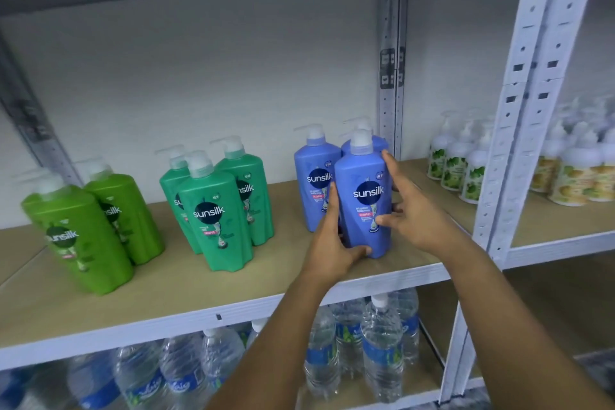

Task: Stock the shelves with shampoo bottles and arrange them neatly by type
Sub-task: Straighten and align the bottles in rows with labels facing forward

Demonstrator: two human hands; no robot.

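Where hands [332, 243] grip: blue pump bottle [364, 206]

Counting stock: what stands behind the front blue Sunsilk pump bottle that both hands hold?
Behind the front blue Sunsilk pump bottle stand two more blue pump bottles: one back left, one directly behind, mostly covered, only its shoulder and pump showing. Anything farther back is hidden.

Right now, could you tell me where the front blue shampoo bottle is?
The front blue bottle stands near the shelf's front edge, right of the teal bottles, between the left hand and right hand.
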